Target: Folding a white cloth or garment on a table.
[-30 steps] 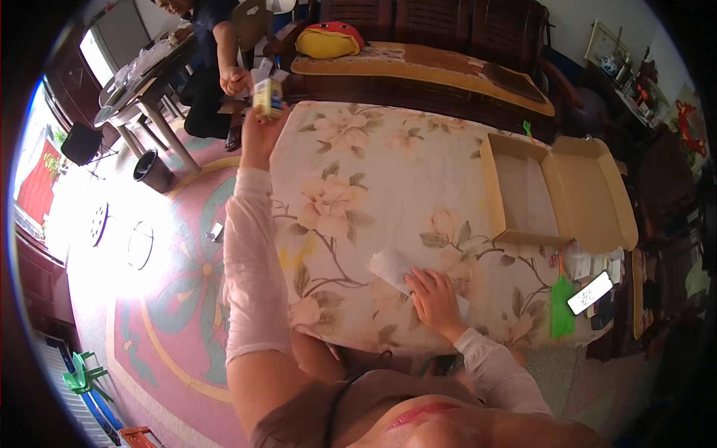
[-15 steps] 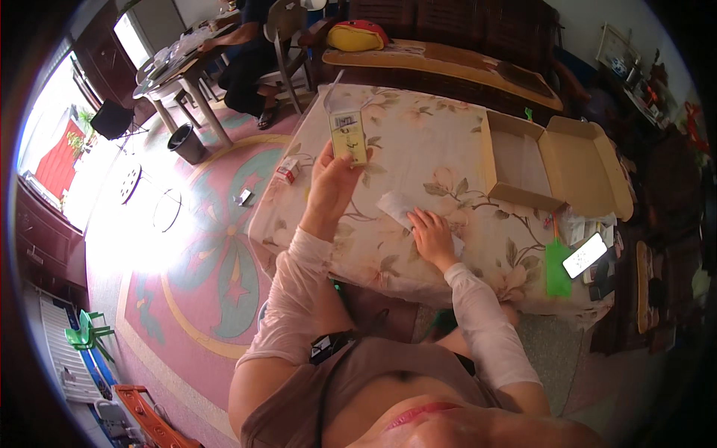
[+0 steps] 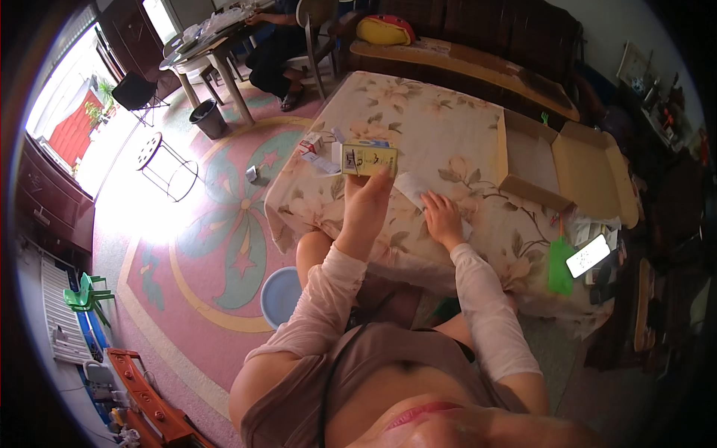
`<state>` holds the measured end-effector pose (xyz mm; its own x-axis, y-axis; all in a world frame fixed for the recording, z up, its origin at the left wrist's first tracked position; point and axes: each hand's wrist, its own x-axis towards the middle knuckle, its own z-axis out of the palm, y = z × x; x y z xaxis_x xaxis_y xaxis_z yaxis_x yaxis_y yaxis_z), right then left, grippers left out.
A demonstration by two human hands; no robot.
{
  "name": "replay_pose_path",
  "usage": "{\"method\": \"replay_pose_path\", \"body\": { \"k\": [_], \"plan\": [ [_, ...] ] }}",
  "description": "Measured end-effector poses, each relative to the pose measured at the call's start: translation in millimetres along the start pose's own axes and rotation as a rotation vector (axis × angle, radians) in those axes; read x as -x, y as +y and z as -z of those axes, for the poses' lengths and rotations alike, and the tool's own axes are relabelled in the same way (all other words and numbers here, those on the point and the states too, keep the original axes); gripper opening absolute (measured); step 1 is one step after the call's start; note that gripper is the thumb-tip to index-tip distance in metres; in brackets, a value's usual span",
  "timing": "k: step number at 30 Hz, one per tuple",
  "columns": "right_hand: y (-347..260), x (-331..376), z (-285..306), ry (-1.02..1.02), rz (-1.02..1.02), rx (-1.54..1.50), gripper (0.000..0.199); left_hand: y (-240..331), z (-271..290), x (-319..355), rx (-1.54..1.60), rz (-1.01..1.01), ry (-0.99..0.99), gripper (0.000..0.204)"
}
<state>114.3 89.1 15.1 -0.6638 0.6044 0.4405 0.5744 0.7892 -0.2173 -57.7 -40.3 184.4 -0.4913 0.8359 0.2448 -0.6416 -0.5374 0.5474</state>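
My left hand (image 3: 366,201) grips a small yellow carton (image 3: 370,160) above the near left part of the table. The carton lies sideways in the grasp, its pale end flaps (image 3: 325,163) folded out toward the left. On the tablecloth, my right hand (image 3: 444,220) lies with its fingers extended over the edge of a crumpled white sheet or wrapper (image 3: 411,189). Part of that white thing is hidden beneath the hand. Just behind the carton's flaps, a small red and white box (image 3: 310,142) sits by the table's left edge.
A flowered cloth (image 3: 418,112) covers the table. An opened cardboard box (image 3: 538,193) stands at right, near a lit phone (image 3: 588,256) and a green object (image 3: 560,270). On the floor are a blue basin (image 3: 281,297), a stool (image 3: 168,161) and a dark bin (image 3: 208,121). A person (image 3: 280,60) sits far left.
The yellow carton has turned from upright to sideways in my left hand, its flaps now leftward. My right hand stays on the white wrapper. The whole view has shifted slightly.
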Motion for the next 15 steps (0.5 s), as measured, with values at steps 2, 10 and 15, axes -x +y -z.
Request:
{"method": "replay_pose_path", "body": {
  "k": [2, 10, 15],
  "plan": [
    [0, 0, 1, 0.002, -0.001, 0.003, 0.04, -5, -4, 3, 0.0, -0.012, 0.006, 0.043],
    [-1, 0, 2, -0.039, -0.012, 0.017, 0.041, -11, -1, 10, -0.048, -0.034, 0.091, 0.048],
    [-1, 0, 2, -0.034, -0.013, 0.024, 0.041, -11, -7, 13, -0.085, -0.078, 0.117, 0.051]
  ]
}}
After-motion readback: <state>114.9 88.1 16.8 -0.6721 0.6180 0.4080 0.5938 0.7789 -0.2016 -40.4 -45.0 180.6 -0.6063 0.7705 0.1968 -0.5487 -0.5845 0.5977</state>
